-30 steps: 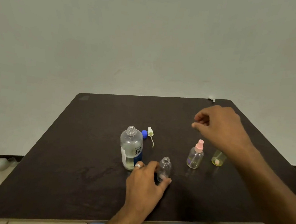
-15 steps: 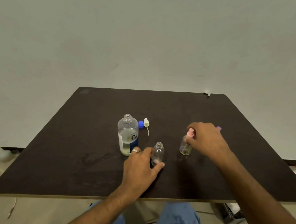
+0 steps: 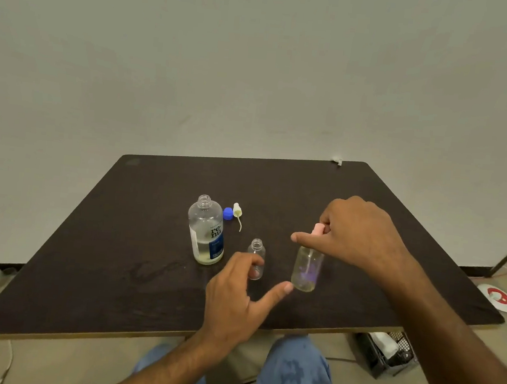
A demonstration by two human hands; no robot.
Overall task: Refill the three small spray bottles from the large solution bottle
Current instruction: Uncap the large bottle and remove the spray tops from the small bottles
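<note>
The large solution bottle (image 3: 206, 233) stands uncapped on the dark table (image 3: 116, 256), partly full. Its blue cap (image 3: 228, 213) and a white spray head (image 3: 237, 212) with its tube lie just behind it. A small clear bottle (image 3: 257, 248) stands open in front of it. My right hand (image 3: 362, 233) grips the pink spray cap of a second small bottle (image 3: 306, 268) and holds it just above the table. My left hand (image 3: 236, 295) is beside the open small bottle, fingers loose, thumb stretched out to the base of the pink-capped bottle. The third small bottle is hidden.
A white scrap (image 3: 337, 160) lies at the table's far right corner. Under the table's right side sits a black crate (image 3: 385, 353). A red-and-white disc (image 3: 497, 297) lies on the floor to the right. My knees are at the near edge.
My right hand took the pink-capped bottle by its cap and brought it nearer. My left hand let go of the open small bottle and spread its thumb toward the pink-capped one.
</note>
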